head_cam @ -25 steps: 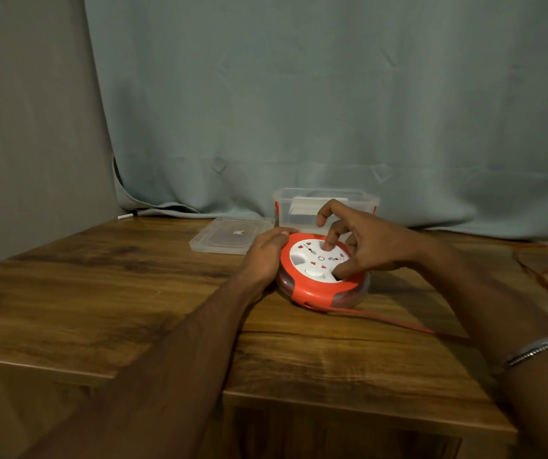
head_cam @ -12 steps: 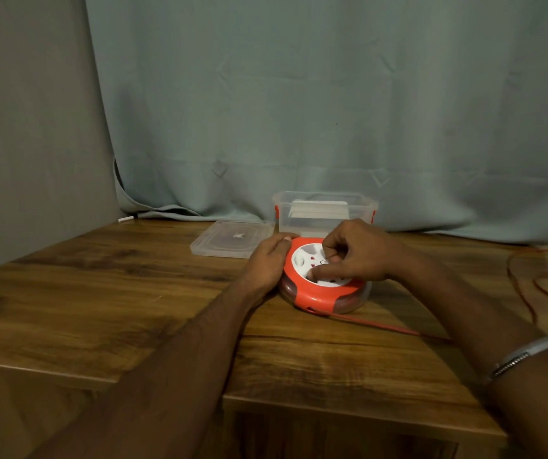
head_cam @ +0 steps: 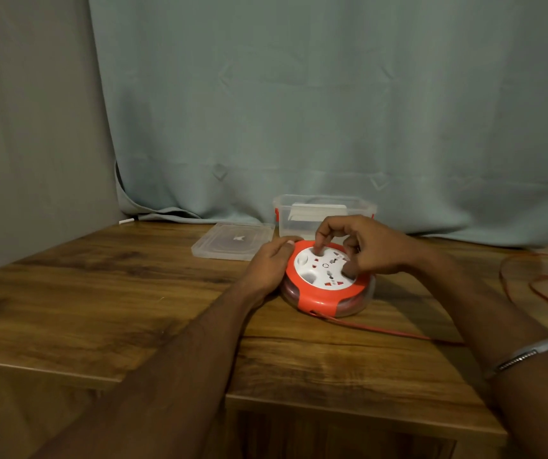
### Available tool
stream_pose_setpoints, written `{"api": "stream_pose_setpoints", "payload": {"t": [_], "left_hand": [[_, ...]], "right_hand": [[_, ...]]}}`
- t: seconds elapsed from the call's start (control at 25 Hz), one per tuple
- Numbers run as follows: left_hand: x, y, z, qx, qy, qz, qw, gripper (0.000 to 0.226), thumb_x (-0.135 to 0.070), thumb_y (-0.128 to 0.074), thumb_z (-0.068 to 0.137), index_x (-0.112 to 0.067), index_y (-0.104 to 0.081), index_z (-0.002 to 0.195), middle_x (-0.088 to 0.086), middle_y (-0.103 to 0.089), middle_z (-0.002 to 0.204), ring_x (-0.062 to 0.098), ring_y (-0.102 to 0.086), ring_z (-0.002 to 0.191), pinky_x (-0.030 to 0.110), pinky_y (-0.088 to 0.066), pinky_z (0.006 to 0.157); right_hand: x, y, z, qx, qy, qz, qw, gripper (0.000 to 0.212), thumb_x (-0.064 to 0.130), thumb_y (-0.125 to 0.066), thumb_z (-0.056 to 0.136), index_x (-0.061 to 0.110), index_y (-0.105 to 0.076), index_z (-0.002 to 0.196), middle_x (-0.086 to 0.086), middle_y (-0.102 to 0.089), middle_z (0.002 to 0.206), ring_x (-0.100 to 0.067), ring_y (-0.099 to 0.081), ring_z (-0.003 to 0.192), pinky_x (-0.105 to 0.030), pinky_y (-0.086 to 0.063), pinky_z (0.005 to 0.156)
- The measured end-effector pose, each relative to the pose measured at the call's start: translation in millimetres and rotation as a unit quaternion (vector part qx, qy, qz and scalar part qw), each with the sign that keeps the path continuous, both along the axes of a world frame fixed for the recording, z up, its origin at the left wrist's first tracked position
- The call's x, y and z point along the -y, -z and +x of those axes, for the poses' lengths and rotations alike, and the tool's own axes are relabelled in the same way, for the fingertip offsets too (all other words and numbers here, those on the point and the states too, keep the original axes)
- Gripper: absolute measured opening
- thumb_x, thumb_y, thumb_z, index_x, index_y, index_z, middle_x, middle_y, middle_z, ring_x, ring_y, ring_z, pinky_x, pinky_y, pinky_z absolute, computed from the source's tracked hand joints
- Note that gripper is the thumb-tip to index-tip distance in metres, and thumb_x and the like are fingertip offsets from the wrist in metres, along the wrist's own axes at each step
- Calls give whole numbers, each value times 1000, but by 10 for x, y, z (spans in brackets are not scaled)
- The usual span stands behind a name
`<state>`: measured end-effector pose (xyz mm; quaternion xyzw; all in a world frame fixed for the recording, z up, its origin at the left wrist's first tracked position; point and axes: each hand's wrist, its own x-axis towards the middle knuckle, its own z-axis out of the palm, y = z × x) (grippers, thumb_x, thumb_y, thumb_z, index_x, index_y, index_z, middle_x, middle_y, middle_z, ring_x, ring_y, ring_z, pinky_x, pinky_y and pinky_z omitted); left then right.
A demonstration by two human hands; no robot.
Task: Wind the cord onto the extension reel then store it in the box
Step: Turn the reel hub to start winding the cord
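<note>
The left hand (head_cam: pixel 271 265) grips the reel's (head_cam: pixel 327 283) rim; right hand (head_cam: pixel 365 246) fingers press into its face. Loose cord (head_cam: pixel 385 330) could snag or kink if wound fast.

There is one extension reel (head_cam: pixel 327 281) on one wooden table (head_cam: pixel 100 299), with one red cord (head_cam: pixel 398 332) running from it. One clear plastic box (head_cam: pixel 324 213) stands behind it, and one loose lid (head_cam: pixel 232 240) lies beside that. Two hands are in view, a left hand (head_cam: pixel 271 266) and a right hand (head_cam: pixel 365 243), and one bracelet (head_cam: pixel 527 354). One curtain (head_cam: pixel 332 104) hangs behind.

A home room: wooden table (head_cam: pixel 100 309) against a draped pale curtain (head_cam: pixel 299 111).
</note>
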<state>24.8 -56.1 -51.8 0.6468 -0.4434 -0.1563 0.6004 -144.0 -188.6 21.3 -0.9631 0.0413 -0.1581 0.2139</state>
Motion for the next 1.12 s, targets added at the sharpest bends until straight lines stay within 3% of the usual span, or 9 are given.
{"api": "stream_pose_setpoints", "payload": {"t": [0.16, 0.4, 0.56, 0.64, 0.8, 1.12], "left_hand": [[-6, 2, 1, 3, 4, 5, 1000, 40, -31, -36, 110, -17, -58, 139, 8, -70, 123, 20, -70, 105, 37, -60, 92], [-19, -7, 11, -3, 2, 2, 1000, 40, -34, -36, 110, -19, -56, 141, 7, -68, 126, 20, -70, 106, 31, -61, 85], [9, 12, 22, -6, -5, -7, 1000, 39, -34, -37, 109, -18, -58, 139, 9, -71, 123, 22, -72, 104, 41, -61, 91], [22, 21, 27, -5, -8, -11, 1000, 39, -32, -37, 109, -17, -58, 138, 9, -72, 120, 22, -73, 102, 41, -61, 92], [36, 30, 32, -10, -13, -10, 1000, 38, -32, -38, 109, -16, -60, 136, 9, -72, 119, 22, -72, 102, 41, -60, 92], [41, 39, 43, 0, -17, -21, 1000, 38, -31, -38, 109, -15, -61, 134, 9, -72, 119, 22, -71, 104, 42, -59, 94]], "right_hand": [[117, 16, -13, -28, 1, 19, 999, 60, -5, -79, 71, 26, -61, 119, 11, -73, 123, -13, -54, 56, -24, -50, 57], [112, 16, -25, -33, 16, 37, 999, 74, 6, -88, 67, 34, -46, 122, 6, -73, 115, -5, -60, 60, -21, -48, 56], [31, -1, -30, -20, 40, -15, 999, 65, 18, -93, 66, 33, -52, 115, 6, -70, 107, -13, -65, 85, -24, -50, 62], [9, 16, -6, -18, 46, -57, 997, 50, 31, -93, 65, 30, -60, 103, 4, -68, 99, -17, -65, 91, -35, -55, 67], [-39, 46, 35, -28, 66, -103, 992, 33, 41, -89, 69, 25, -60, 73, 0, -68, 84, -21, -63, 81, -34, -45, 61], [-115, 89, 118, -7, 109, -136, 985, 51, 57, -81, 69, 18, -53, 52, 8, -53, 46, -7, -50, 49, -33, -42, 54]]}}
